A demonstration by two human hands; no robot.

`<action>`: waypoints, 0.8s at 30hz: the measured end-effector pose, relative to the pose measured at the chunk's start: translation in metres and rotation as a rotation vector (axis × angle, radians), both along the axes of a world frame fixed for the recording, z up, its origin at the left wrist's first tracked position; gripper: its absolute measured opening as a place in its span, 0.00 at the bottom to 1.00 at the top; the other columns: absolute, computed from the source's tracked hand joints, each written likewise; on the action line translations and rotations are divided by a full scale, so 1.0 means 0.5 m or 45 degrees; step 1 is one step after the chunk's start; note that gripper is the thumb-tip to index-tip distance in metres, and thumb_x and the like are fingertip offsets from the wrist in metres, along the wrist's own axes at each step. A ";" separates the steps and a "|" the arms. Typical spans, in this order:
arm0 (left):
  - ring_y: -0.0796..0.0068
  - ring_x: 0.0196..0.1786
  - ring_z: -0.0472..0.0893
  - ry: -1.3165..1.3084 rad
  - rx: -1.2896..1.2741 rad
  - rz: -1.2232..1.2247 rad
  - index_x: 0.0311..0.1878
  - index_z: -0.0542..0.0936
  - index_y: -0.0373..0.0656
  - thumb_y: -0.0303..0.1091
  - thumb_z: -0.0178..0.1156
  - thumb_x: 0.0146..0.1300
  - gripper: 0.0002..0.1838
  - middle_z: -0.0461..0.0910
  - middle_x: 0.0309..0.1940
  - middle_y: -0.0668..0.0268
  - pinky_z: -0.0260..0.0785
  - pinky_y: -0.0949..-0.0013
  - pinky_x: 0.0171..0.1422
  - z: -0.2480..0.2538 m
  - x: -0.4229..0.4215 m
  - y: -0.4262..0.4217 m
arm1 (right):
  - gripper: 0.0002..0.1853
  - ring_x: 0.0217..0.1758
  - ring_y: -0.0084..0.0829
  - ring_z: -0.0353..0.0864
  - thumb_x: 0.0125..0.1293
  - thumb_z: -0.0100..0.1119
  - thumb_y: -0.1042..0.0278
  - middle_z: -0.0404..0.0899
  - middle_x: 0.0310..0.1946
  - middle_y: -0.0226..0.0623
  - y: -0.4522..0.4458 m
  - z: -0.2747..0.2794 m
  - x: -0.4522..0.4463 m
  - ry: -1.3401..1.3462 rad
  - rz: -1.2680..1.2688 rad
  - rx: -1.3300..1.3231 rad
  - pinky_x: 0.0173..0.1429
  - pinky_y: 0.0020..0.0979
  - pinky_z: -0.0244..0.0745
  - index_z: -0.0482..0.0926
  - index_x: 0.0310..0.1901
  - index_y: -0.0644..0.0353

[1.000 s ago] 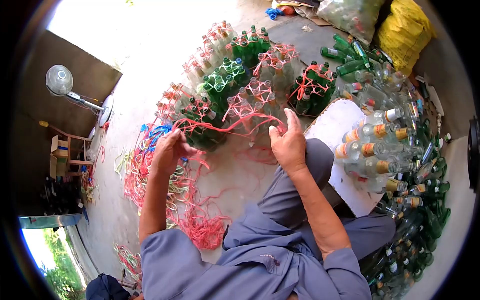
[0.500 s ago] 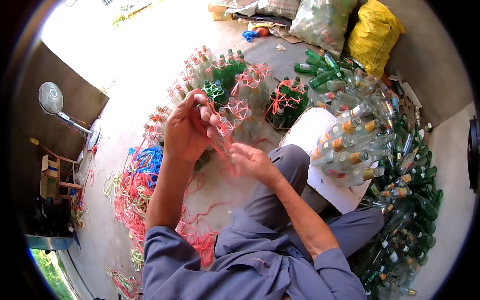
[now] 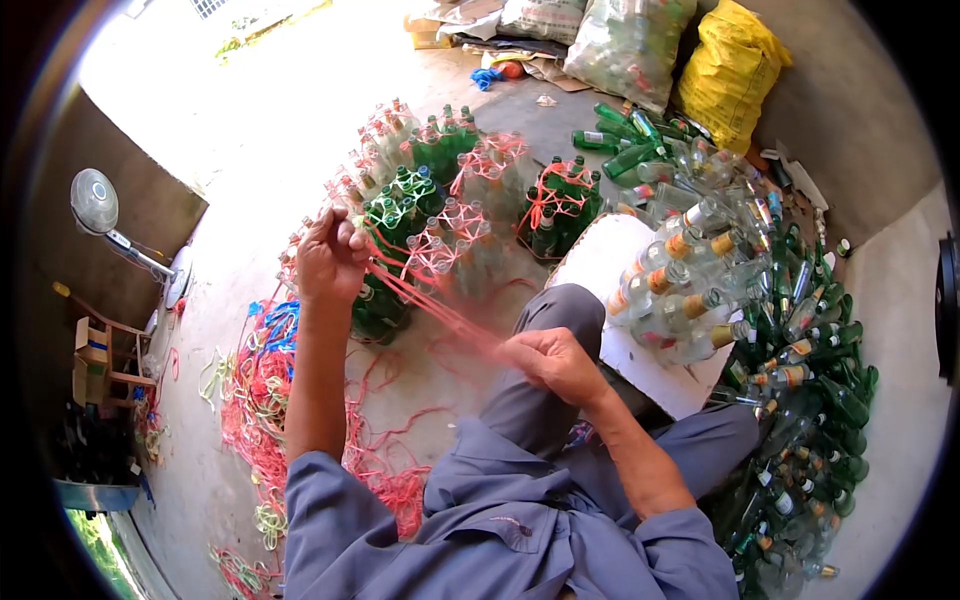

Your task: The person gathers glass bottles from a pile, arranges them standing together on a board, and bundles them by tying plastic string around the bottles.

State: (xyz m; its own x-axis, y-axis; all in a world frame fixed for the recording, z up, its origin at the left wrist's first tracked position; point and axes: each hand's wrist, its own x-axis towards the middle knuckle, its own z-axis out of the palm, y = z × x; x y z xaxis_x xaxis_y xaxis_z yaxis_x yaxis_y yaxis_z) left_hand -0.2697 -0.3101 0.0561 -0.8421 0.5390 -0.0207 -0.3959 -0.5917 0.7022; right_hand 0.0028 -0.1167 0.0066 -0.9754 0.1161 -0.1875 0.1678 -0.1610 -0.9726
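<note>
A pink plastic string stretches in several strands between my two hands, slightly blurred. My left hand, raised on the left, is closed around one end. Lower and to the right, over my bent knee, my right hand pinches the other end. Beyond the string stand green and clear bottles in bundles, their necks laced with pink string. To the right of my knee, a group of clear bottles with orange labels leans on a white board.
Tangled pink, blue and green string lies on the floor at left. Many loose bottles are heaped along the right wall. A yellow sack and a clear bag of bottles stand at the back. A fan stands at far left.
My hands have moved apart: the left outward to the left, the right down and to the right. The pink string between them has gone from loosely looped to drawn out straight.
</note>
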 end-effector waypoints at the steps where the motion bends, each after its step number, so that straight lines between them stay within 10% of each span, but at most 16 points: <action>1: 0.76 0.23 0.70 -0.082 0.022 0.008 0.41 0.75 0.42 0.38 0.46 0.76 0.12 0.68 0.19 0.70 0.62 0.73 0.27 -0.025 -0.015 -0.013 | 0.12 0.36 0.17 0.78 0.70 0.59 0.65 0.84 0.32 0.30 0.011 0.014 0.014 0.005 -0.002 0.090 0.42 0.24 0.73 0.84 0.42 0.67; 4: 0.73 0.22 0.70 -0.188 -0.047 0.074 0.40 0.75 0.42 0.37 0.47 0.74 0.11 0.66 0.17 0.72 0.64 0.70 0.28 -0.100 -0.042 -0.053 | 0.12 0.27 0.13 0.70 0.69 0.61 0.65 0.78 0.25 0.21 0.046 0.030 0.053 0.194 -0.078 0.159 0.31 0.21 0.67 0.85 0.43 0.67; 12: 0.65 0.29 0.81 -0.396 -0.427 0.069 0.39 0.76 0.39 0.37 0.45 0.75 0.14 0.77 0.23 0.66 0.81 0.60 0.40 -0.282 -0.002 -0.088 | 0.05 0.24 0.35 0.76 0.61 0.67 0.70 0.78 0.22 0.39 0.118 0.133 0.105 0.401 -0.015 1.260 0.30 0.31 0.69 0.84 0.33 0.63; 18: 0.67 0.33 0.83 -0.467 -0.586 -0.018 0.41 0.76 0.43 0.38 0.44 0.75 0.13 0.78 0.24 0.70 0.79 0.66 0.34 -0.333 0.010 -0.093 | 0.09 0.23 0.39 0.76 0.61 0.66 0.67 0.77 0.22 0.43 0.134 0.153 0.121 0.274 0.023 1.216 0.30 0.32 0.69 0.82 0.29 0.64; 24: 0.67 0.31 0.84 -0.478 -0.846 -0.001 0.40 0.78 0.45 0.39 0.45 0.74 0.14 0.81 0.26 0.68 0.75 0.65 0.31 -0.408 0.000 -0.108 | 0.12 0.25 0.18 0.70 0.64 0.67 0.66 0.77 0.20 0.32 0.158 0.169 0.146 0.070 -0.041 0.955 0.31 0.26 0.67 0.81 0.30 0.68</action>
State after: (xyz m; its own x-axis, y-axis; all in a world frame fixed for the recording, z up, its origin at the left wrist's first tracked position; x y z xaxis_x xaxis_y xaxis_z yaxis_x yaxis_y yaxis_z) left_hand -0.2696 -0.3643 -0.1479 -0.7141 0.3137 -0.6259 -0.6787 -0.0912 0.7287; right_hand 0.0757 -0.0380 0.0912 -0.9750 0.2221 0.0017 0.1224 0.5438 -0.8302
